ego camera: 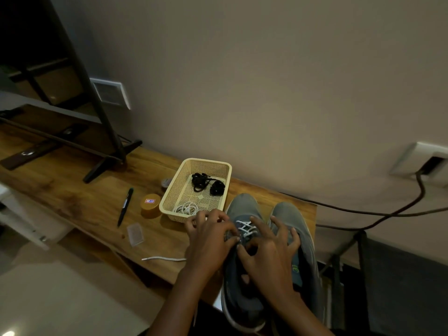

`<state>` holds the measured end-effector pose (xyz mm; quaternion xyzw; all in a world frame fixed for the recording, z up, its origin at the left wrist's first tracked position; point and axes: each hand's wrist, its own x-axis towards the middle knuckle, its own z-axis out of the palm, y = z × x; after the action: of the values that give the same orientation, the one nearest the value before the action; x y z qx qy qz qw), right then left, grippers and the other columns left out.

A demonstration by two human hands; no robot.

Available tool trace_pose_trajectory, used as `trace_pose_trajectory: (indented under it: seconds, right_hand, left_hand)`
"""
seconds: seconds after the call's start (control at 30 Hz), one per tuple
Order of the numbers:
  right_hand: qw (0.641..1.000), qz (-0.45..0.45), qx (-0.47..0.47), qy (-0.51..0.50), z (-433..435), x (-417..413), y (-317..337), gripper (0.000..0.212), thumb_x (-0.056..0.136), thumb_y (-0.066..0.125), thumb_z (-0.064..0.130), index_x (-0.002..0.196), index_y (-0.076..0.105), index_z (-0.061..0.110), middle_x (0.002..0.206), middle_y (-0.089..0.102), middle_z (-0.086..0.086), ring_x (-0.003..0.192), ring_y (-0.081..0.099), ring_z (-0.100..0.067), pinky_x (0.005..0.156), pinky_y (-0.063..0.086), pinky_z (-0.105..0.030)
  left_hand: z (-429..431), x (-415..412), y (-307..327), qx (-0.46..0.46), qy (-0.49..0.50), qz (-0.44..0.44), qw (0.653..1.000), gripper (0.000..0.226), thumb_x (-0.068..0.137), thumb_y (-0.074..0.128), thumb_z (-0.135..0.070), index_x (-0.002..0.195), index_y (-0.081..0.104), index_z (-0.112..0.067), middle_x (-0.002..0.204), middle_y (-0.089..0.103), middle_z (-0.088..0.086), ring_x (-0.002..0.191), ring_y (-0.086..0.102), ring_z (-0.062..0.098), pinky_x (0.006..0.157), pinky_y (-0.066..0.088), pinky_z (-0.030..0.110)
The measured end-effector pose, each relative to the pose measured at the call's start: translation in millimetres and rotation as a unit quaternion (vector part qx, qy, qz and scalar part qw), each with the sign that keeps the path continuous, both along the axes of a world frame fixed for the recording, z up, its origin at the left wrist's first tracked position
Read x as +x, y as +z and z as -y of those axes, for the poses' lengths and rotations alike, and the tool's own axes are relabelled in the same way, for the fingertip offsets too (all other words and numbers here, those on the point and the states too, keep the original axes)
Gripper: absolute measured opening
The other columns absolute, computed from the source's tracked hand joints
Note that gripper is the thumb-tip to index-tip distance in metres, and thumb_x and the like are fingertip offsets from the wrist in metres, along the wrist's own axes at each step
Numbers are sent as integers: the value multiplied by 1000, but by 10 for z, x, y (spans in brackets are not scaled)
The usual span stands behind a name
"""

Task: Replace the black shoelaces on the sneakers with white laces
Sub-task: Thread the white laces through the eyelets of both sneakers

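Two grey sneakers stand side by side at the table's right end. The left sneaker (242,207) has a white lace (246,227) crossed through its front eyelets. My left hand (209,238) pinches the lace at the shoe's left eyelets. My right hand (269,253) lies over the tongue, fingers curled on the lace near the middle. The right sneaker (291,217) shows no lace. A loose end of white lace (163,258) trails on the table to the left. The cream basket (179,180) holds two black lace bundles (207,183) and a coiled white lace (186,208).
On the wooden table (72,195) lie a pen (125,206), an orange lid (150,204), a small clear packet (135,234) and a TV stand foot (106,163). A black cable (378,214) runs from a wall socket at the right. The table edge is just right of the sneakers.
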<state>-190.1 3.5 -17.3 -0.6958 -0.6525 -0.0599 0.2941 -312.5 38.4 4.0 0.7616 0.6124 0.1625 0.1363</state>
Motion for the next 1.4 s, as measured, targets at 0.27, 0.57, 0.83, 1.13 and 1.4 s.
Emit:
trace_pose_trajectory:
  seconds: [0.27, 0.57, 0.83, 1.13, 1.4]
  right_hand:
    - [999, 9, -33, -13, 19, -30, 36, 26, 53, 86, 38, 46, 62, 28, 113, 67, 9, 115, 52, -31, 100, 14, -44]
    - [999, 1, -53, -2, 31, -47, 86, 20, 56, 82, 38, 52, 66, 27, 105, 68, 9, 101, 60, -25, 98, 18, -45]
    - [981, -69, -166, 68, 13, 76, 241, 26, 88, 56, 40, 76, 70, 22, 96, 49, 12, 91, 47, -4, 86, 23, -29]
    - [907, -115, -349, 206, -251, 332, 647, 19, 77, 70, 10, 61, 66, 20, 72, 60, 4, 57, 50, -1, 63, 49, -25]
    - [902, -113, -363, 205, -303, 356, 736, 16, 80, 68, 6, 95, 66, 12, 95, 66, -2, 75, 54, -4, 57, 38, -6]
  left_hand:
    - [48, -106, 22, -58, -23, -65, 996, 21, 95, 43, -45, 106, 58, -35, 131, 39, -17, 126, 25, 11, 108, 11, 40]
    - [65, -153, 87, -159, -46, -2, 986, 14, 96, 45, -35, 85, 53, -31, 98, 61, -15, 112, 50, 3, 110, 0, 46]
    - [58, -239, 58, -152, 0, 59, 987, 20, 93, 50, -45, 80, 61, -33, 83, 62, -18, 88, 50, -4, 91, 16, 33]
    - [34, -228, 493, -49, 70, 493, 866, 13, 91, 55, -20, 84, 66, -20, 83, 69, -8, 77, 60, -8, 65, 43, 2]
    - [298, -300, 1159, 133, 22, 481, 866, 10, 89, 60, -17, 88, 66, -24, 81, 69, -6, 84, 63, 4, 78, 50, 19]
